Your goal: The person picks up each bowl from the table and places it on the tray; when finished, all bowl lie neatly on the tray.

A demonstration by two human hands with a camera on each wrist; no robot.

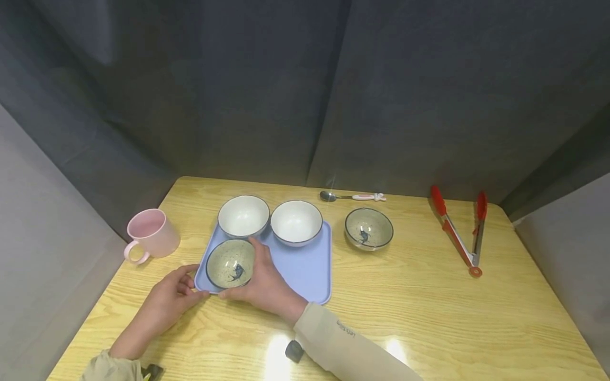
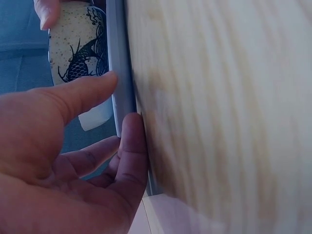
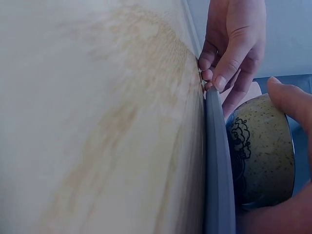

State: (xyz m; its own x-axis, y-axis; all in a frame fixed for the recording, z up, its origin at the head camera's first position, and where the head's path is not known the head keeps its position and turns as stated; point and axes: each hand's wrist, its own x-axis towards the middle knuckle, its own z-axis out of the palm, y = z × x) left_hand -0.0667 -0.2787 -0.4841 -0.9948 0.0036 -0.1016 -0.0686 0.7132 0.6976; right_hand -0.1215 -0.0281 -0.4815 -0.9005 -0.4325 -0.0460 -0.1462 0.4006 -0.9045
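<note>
A speckled grey-green bowl point(image 1: 226, 264) with a dark fish inside stands at the front left of a light blue tray point(image 1: 305, 272). My right hand point(image 1: 267, 280) grips this bowl, thumb at the near side and fingers at the right rim. At the tray's front left corner, my left hand point(image 1: 167, 299) pinches the edge; the left wrist view shows the thumb point(image 2: 90, 92) on the rim and a finger underneath. Two white bowls, a left one point(image 1: 244, 216) and a right one point(image 1: 296, 222), stand along the tray's back part.
Left of the tray is a pink mug point(image 1: 159, 235). To its right stands another speckled bowl point(image 1: 369, 228). A spoon point(image 1: 350, 197) with a pink-and-white handle lies behind, and spread red tongs point(image 1: 459, 235) lie far right. A small black object point(image 1: 294, 351) is near my right sleeve.
</note>
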